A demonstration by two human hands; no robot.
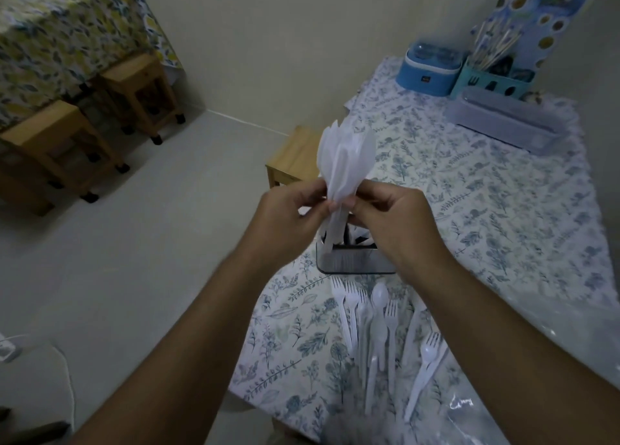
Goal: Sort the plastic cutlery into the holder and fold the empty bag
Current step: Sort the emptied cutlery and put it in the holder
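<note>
You are working at a table covered with a leaf-printed cloth. At its far right corner a blue lidded box is sitting beside a teal caddy bristling with thin sticks, and a pale lidded tray is lying just in front of that caddy. A small label is showing on the blue box, but it is too small to read. A wooden stool is standing just beyond the table's left edge, behind the bunch you are holding. Farther left, two more stools are tucked against a second table with a yellow-leaf cloth.

Your left hand and right hand are meeting above the holder, both pinching a bunch of white plastic knives. The fingertips of both hands are closing narrowly round the handles; the blades are fanning up and away from you, and the handle ends are dipping into the holder's top. Your hands are blocking most of the holder's opening, so you cannot tell which compartment the handles are entering.

Near you, loose forks and spoons are lying scattered on the cloth, just in front of the holder. The clear plastic bag is lying at the near right, its edge touching some of the cutlery.
</note>
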